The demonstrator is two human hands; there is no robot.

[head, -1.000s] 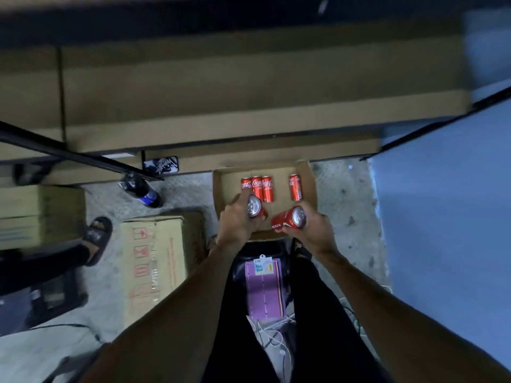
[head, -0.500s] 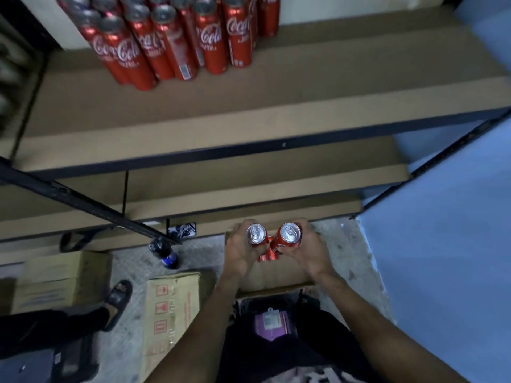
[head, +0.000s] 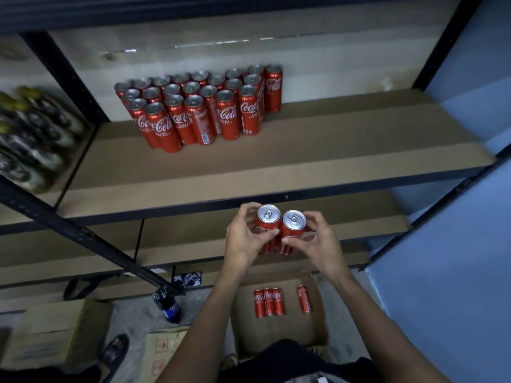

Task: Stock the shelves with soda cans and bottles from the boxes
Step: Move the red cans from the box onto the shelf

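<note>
Shelf (head: pixel 276 167) bottles (head: pixel 33 139) blur at left; our left hand (head: pixel 243 241) and right hand (head: pixel 318 244) grip two upright cans (head: pixel 268 214), tops toward us

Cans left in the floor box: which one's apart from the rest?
The rightmost can: it sits alone in the box, bare cardboard between it and the three cans packed together on its left.

Glossy red metal cans (head: pixel 199 114), matt brown board shelf (head: pixel 331 150), plain cardboard box (head: pixel 276 335)
</note>
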